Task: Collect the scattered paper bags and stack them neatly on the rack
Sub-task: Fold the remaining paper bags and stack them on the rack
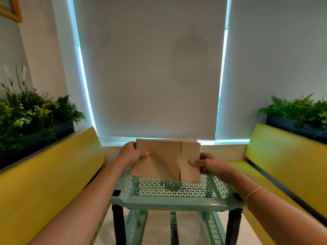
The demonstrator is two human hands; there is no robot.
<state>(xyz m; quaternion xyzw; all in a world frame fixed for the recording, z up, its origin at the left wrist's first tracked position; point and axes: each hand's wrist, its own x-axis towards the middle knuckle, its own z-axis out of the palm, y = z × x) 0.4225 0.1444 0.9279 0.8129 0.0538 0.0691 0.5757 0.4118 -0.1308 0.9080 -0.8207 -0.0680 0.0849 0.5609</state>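
Observation:
A flat stack of brown paper bags (164, 159) is held just above the top shelf of a mint-green perforated rack (169, 202). My left hand (131, 154) grips the stack's left edge, thumb on top. My right hand (210, 164) grips the right edge, thumb pressed on the front. The stack tilts toward me, its near edge low over the shelf's mesh. How many bags are in the stack cannot be told.
Yellow benches run along both sides, the left bench (47, 174) and the right bench (286, 161). Planters with green plants (30, 112) sit behind each bench. A grey roller blind (150, 68) covers the window ahead. A lower rack shelf (173, 227) shows below.

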